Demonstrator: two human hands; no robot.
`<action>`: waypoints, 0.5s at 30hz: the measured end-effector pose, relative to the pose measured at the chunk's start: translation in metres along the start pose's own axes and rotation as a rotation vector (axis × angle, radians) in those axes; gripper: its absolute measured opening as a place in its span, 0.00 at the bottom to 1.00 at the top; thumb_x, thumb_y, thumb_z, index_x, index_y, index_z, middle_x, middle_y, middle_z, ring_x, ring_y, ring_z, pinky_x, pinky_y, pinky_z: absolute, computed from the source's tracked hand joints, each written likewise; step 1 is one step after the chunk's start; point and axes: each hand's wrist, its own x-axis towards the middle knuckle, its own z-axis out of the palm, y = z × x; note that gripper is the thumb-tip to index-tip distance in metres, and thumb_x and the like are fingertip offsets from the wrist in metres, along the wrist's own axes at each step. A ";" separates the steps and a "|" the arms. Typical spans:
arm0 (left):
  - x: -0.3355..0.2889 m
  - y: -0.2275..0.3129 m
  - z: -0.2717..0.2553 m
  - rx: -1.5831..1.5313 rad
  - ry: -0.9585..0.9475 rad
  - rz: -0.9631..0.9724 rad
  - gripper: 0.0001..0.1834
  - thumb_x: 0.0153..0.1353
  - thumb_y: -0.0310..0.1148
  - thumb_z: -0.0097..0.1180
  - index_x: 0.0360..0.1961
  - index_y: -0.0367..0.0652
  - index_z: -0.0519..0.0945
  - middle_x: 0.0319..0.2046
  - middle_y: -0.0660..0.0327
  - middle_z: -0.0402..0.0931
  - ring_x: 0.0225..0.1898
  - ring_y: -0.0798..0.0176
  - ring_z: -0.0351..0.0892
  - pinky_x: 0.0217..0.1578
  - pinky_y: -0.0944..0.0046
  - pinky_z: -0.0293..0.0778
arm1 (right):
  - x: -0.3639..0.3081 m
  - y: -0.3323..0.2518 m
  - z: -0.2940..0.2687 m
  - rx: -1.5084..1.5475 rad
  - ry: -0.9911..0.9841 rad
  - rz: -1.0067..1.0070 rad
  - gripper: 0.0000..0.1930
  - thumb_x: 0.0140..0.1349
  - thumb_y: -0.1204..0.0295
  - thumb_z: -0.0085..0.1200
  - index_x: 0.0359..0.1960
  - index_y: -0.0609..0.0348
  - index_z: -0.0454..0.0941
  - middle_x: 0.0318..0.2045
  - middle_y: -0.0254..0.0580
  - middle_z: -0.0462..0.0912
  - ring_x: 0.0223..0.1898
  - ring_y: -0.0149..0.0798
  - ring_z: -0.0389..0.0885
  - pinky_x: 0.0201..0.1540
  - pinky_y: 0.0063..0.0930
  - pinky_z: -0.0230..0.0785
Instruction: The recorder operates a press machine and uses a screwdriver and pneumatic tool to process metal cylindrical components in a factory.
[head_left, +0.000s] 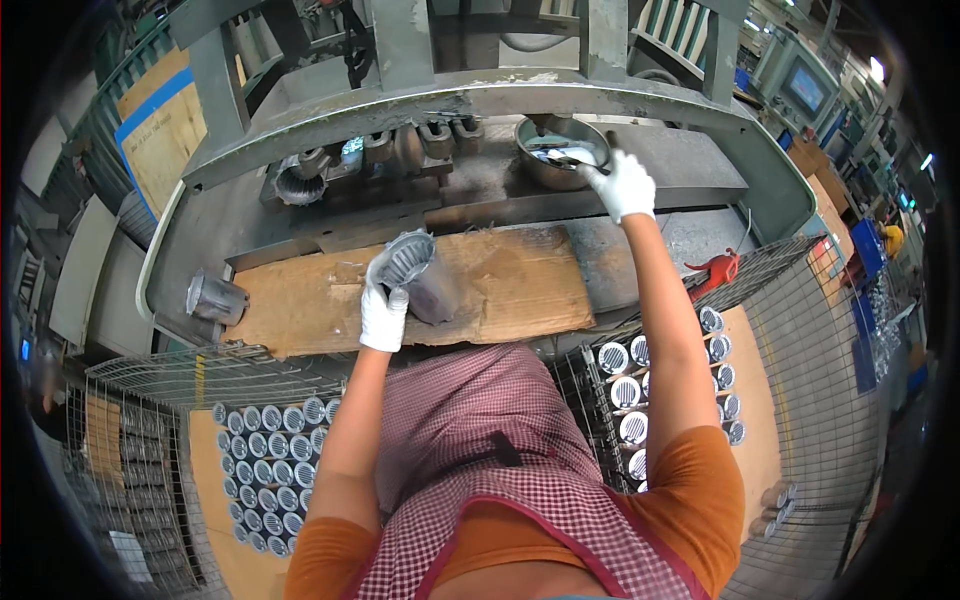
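Observation:
My left hand, in a white glove, is wrapped round the side of a grey metal cylindrical housing with a ribbed open mouth. The housing is tilted above a brown cardboard sheet on the bench. My gloved right hand is at the right rim of a metal bowl, fingers closed round a thin tool with a dark handle end. Pale liquid shows in the bowl; the tool's working end is not clear. Another grey housing lies at the cardboard's left end.
A machine beam crosses above the bench. Behind the cardboard stands a metal fixture holding a ribbed part. Wire baskets with rows of round metal parts flank me, left and right. A red clamp-like tool hangs on the right basket's edge.

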 end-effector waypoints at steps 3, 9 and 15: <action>0.000 -0.006 0.003 -0.014 0.015 0.003 0.47 0.53 0.72 0.48 0.60 0.41 0.65 0.56 0.49 0.70 0.56 0.53 0.73 0.56 0.55 0.69 | 0.011 0.003 0.023 0.168 -0.186 -0.070 0.22 0.62 0.48 0.48 0.47 0.48 0.81 0.42 0.50 0.82 0.45 0.51 0.80 0.48 0.44 0.71; -0.001 -0.003 0.000 0.002 0.030 0.020 0.47 0.53 0.70 0.50 0.60 0.41 0.65 0.53 0.51 0.74 0.54 0.54 0.76 0.54 0.56 0.72 | 0.003 0.001 0.018 -0.013 -0.001 0.029 0.16 0.62 0.53 0.49 0.41 0.45 0.83 0.36 0.47 0.84 0.41 0.50 0.82 0.45 0.44 0.73; -0.002 -0.006 0.001 -0.041 0.021 0.003 0.47 0.53 0.70 0.51 0.60 0.40 0.66 0.53 0.51 0.74 0.54 0.55 0.76 0.54 0.56 0.72 | 0.019 -0.003 0.005 -0.047 -0.130 0.041 0.14 0.59 0.55 0.52 0.41 0.42 0.85 0.38 0.44 0.84 0.42 0.50 0.82 0.46 0.41 0.73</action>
